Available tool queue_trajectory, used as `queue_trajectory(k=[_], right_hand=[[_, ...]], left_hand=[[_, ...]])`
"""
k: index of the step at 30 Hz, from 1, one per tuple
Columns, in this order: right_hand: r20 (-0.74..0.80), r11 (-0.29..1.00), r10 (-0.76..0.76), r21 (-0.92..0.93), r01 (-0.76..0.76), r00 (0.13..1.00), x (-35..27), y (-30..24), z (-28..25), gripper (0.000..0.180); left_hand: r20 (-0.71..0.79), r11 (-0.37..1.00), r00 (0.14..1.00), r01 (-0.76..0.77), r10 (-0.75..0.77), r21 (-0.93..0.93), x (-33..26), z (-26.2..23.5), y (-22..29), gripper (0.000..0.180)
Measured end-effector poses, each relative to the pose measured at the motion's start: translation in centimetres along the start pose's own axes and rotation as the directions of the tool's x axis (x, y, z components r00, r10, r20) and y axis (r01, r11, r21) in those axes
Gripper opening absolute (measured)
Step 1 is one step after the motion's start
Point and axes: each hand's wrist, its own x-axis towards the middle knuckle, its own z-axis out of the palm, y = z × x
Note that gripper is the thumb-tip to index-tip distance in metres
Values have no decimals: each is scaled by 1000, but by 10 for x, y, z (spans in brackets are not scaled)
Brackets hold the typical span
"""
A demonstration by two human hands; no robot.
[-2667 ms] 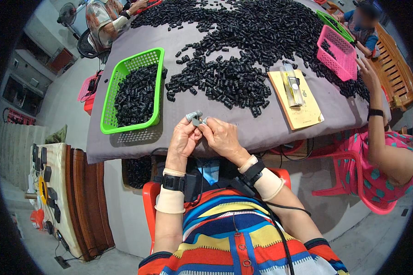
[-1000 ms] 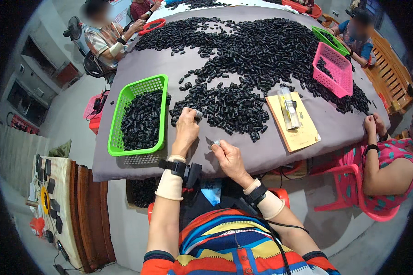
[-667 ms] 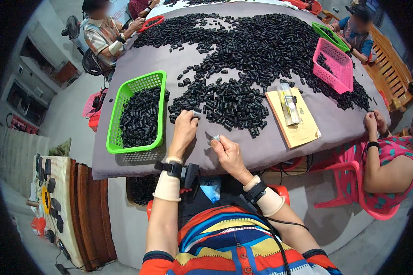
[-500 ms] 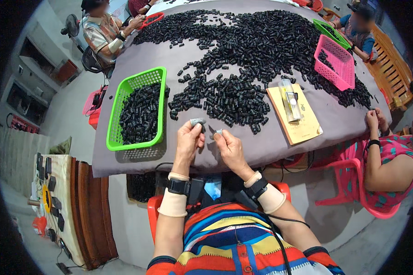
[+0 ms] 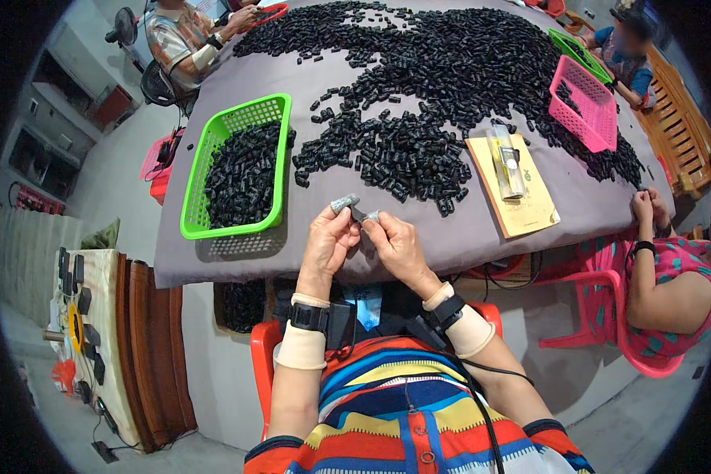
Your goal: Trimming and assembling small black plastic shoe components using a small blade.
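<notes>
My left hand point(image 5: 326, 243) and my right hand point(image 5: 400, 251) meet just over the near table edge, fingers closed in a pinch. Between their fingertips is a small dark piece point(image 5: 358, 215), too small to make out well. Grey wrapping covers a fingertip on each hand. Beyond them lies a loose heap of short black cylindrical parts point(image 5: 403, 162). To the left, a green plastic basket point(image 5: 233, 231) holds many similar parts.
A yellowish pad point(image 5: 531, 213) with a clear tool-like object point(image 5: 507, 170) on it lies right of the heap. Farther right stands a pink basket point(image 5: 596, 130). Co-workers sit around the grey-covered table point(image 5: 237, 265); one person's hands point(image 5: 648, 207) are at the right edge.
My hands have come closer together, and the dark piece now spans the gap between their fingertips. The whole view has shifted slightly.
</notes>
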Motion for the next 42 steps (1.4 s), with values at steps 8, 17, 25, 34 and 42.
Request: queue_trajectory(k=[8, 17, 25, 34, 42], right_hand=[[40, 997, -22, -75, 25, 999, -1, -1, 0, 25], [33, 992, -48, -117, 51, 998, -1, -3, 2, 24], [25, 987, -61, -144, 64, 998, -1, -6, 3, 23], [32, 978, -68, -196, 73, 997, 0, -6, 5, 21], [13, 969, -83, -231, 83, 996, -1, -6, 9, 20]], left_hand=[[0, 1000, 1000, 8, -8, 5, -1, -4, -2, 21], [-8, 1000, 1000, 23, -23, -4, -1, -5, -1, 23], [72, 997, 996, 56, -52, -55, -1, -13, -1, 27], [45, 996, 997, 64, -61, -65, -2, -10, -2, 25], [39, 998, 998, 52, -51, -42, -2, -11, -2, 25]])
